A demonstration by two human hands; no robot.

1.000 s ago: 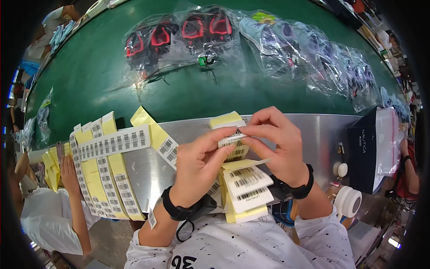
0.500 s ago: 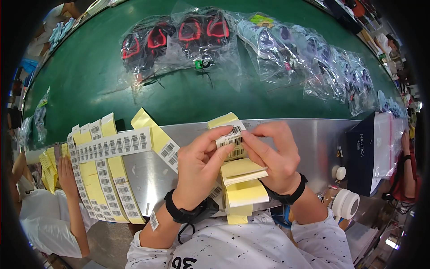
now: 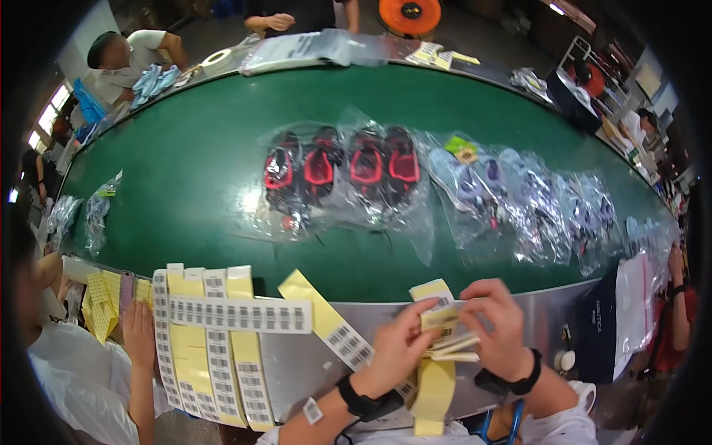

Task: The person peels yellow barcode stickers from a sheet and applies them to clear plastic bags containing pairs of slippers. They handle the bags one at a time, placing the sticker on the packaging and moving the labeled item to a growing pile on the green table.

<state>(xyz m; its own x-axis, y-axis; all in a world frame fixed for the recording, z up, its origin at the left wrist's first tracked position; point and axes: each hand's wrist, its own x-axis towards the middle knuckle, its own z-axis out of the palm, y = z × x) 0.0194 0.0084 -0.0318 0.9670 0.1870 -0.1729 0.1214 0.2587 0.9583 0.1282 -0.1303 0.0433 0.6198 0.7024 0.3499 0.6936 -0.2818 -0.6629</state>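
My left hand point(image 3: 397, 348) pinches a strip of barcode labels point(image 3: 439, 319) on yellow backing, between thumb and fingers. My right hand point(image 3: 498, 334) is at the strip's right end, its fingers bent close together; whatever its fingertips hold is too small to make out. Below the hands, a folded stack of the same yellow-backed labels point(image 3: 434, 389) hangs over the near edge of the metal counter. To the left, a loose label strip point(image 3: 326, 319) lies slanted on the metal. A small white label point(image 3: 312, 410) is stuck on my left forearm.
Several long label strips point(image 3: 215, 348) lie at the left, one laid across them. Bagged black-and-red shoes point(image 3: 365, 167) and bagged light blue shoes point(image 3: 512, 185) rest on the green conveyor point(image 3: 193, 163). A dark blue box point(image 3: 595, 326) stands right. A co-worker's hand point(image 3: 139, 330) is left.
The view has tilted up, so the far side of the conveyor and people there now show. The strip in my left hand has turned, showing more yellow backing. My right fingers have shifted at its end.
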